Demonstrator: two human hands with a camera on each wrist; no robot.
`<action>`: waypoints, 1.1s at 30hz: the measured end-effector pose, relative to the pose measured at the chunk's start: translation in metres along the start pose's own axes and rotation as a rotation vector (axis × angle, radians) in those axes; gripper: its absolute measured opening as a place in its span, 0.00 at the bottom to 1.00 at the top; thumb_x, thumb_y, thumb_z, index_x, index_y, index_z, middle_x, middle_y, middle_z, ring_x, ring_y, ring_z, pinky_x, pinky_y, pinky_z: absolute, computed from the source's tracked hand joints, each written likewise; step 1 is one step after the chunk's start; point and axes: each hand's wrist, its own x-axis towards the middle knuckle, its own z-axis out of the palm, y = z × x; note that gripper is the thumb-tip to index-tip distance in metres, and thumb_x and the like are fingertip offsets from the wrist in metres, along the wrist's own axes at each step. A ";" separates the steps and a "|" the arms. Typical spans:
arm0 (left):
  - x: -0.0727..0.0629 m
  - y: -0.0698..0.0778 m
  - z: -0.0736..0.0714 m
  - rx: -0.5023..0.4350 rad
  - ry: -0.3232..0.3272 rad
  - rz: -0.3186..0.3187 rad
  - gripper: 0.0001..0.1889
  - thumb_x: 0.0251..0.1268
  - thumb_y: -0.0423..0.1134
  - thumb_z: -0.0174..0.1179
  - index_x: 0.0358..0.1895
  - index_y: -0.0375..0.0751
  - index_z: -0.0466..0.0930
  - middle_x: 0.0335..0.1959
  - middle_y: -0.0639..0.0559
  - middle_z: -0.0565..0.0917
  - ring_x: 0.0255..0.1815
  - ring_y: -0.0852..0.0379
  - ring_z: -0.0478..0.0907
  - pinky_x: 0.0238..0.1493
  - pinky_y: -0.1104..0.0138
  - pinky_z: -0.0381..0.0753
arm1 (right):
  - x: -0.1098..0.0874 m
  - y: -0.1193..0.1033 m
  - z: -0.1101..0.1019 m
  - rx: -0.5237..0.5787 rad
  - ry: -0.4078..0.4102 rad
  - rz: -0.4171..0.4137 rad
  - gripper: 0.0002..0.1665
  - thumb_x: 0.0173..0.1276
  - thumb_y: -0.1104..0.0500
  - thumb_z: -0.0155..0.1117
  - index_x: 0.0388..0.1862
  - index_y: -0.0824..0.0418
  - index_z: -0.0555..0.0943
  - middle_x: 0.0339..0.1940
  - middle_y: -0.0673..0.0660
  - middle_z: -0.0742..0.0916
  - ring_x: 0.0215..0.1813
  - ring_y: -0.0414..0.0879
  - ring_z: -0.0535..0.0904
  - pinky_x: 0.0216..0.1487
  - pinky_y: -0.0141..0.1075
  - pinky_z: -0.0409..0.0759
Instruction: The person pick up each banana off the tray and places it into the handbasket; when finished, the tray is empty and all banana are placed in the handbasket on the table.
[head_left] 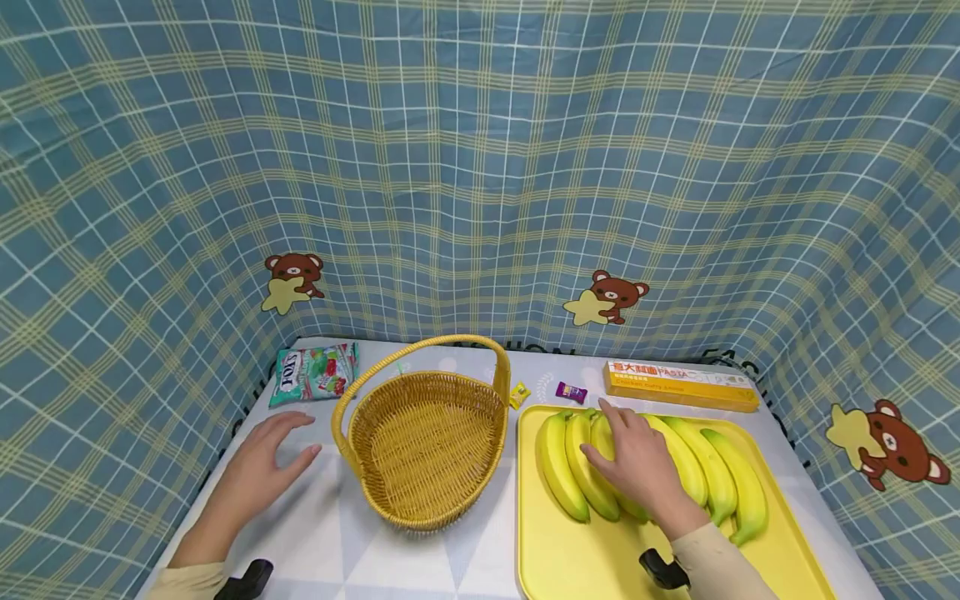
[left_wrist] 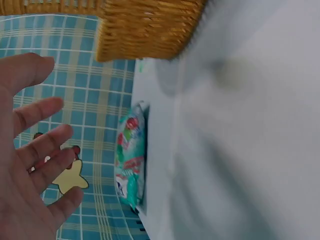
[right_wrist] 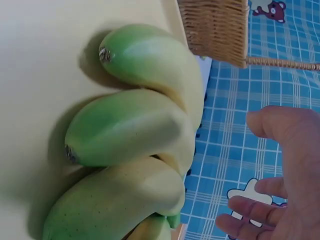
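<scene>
Yellow, curved, green-tipped bananas [head_left: 686,462] lie side by side on the yellow, rectangular plastic tray [head_left: 570,550], on your right. Your right grip [head_left: 637,454] hovers above them, fingers spread, holding nothing; the right wrist view shows a gap to the fruit. Step in hand, best guess: a reach for a banana. Picking one up would call for lowering the hand and curling thumb and fingers round it; they're packed close, so neighbours could drag. Edges: tray rim runs near the leftmost banana, with the golden-brown, rounded woven basket [head_left: 427,450] just left of it. Its tall arched handle could snag a low sideways move. Most room: the tray's near half. Far side's tighter, with the long orange-and-white cardboard pasta box [head_left: 678,386] beyond the rim. Your left grip [head_left: 258,467] hangs left of the basket, fingers apart, nothing held, near the teal plastic sweet bag [head_left: 315,373].
</scene>
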 end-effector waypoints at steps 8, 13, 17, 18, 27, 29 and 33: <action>0.002 0.020 -0.008 -0.161 -0.005 -0.054 0.11 0.73 0.43 0.65 0.52 0.46 0.81 0.56 0.48 0.81 0.62 0.48 0.73 0.63 0.52 0.74 | -0.003 -0.010 -0.006 0.145 -0.094 0.040 0.43 0.68 0.43 0.70 0.74 0.64 0.70 0.51 0.62 0.82 0.47 0.55 0.82 0.46 0.53 0.84; 0.003 0.037 -0.014 -0.311 0.031 -0.040 0.09 0.74 0.37 0.63 0.52 0.44 0.81 0.53 0.51 0.82 0.57 0.70 0.73 0.60 0.84 0.68 | -0.005 -0.018 -0.007 0.221 -0.174 0.088 0.41 0.70 0.44 0.69 0.75 0.62 0.69 0.50 0.57 0.83 0.43 0.47 0.81 0.40 0.45 0.82; 0.006 0.049 -0.017 -0.429 0.041 0.005 0.12 0.73 0.30 0.62 0.56 0.40 0.80 0.55 0.51 0.81 0.60 0.73 0.71 0.61 0.84 0.70 | -0.006 -0.024 -0.003 0.242 -0.181 0.094 0.40 0.68 0.45 0.71 0.73 0.61 0.72 0.48 0.54 0.84 0.41 0.44 0.80 0.39 0.43 0.80; 0.007 0.052 -0.018 -0.448 0.036 0.007 0.14 0.73 0.30 0.62 0.58 0.39 0.79 0.57 0.50 0.80 0.61 0.72 0.71 0.61 0.83 0.70 | -0.006 -0.026 -0.002 0.250 -0.180 0.095 0.40 0.68 0.46 0.72 0.73 0.61 0.72 0.47 0.54 0.85 0.42 0.44 0.80 0.40 0.43 0.81; 0.015 0.067 -0.019 -0.545 0.000 0.019 0.25 0.71 0.30 0.63 0.69 0.37 0.72 0.66 0.44 0.75 0.63 0.72 0.72 0.61 0.80 0.73 | -0.010 -0.039 0.009 0.322 -0.219 0.127 0.40 0.64 0.48 0.76 0.71 0.61 0.74 0.46 0.53 0.86 0.43 0.45 0.82 0.44 0.43 0.82; 0.017 0.069 -0.019 -0.550 0.000 0.020 0.27 0.71 0.30 0.64 0.71 0.40 0.72 0.67 0.45 0.76 0.62 0.72 0.73 0.61 0.80 0.74 | -0.009 -0.041 0.011 0.327 -0.223 0.128 0.40 0.63 0.48 0.77 0.70 0.61 0.75 0.46 0.53 0.86 0.43 0.45 0.82 0.45 0.44 0.83; 0.021 0.073 -0.017 -0.537 0.000 0.014 0.27 0.72 0.33 0.64 0.72 0.47 0.73 0.63 0.46 0.80 0.60 0.70 0.76 0.58 0.80 0.76 | -0.008 -0.044 0.015 0.332 -0.213 0.115 0.39 0.61 0.51 0.78 0.69 0.62 0.75 0.46 0.54 0.86 0.43 0.46 0.82 0.47 0.45 0.83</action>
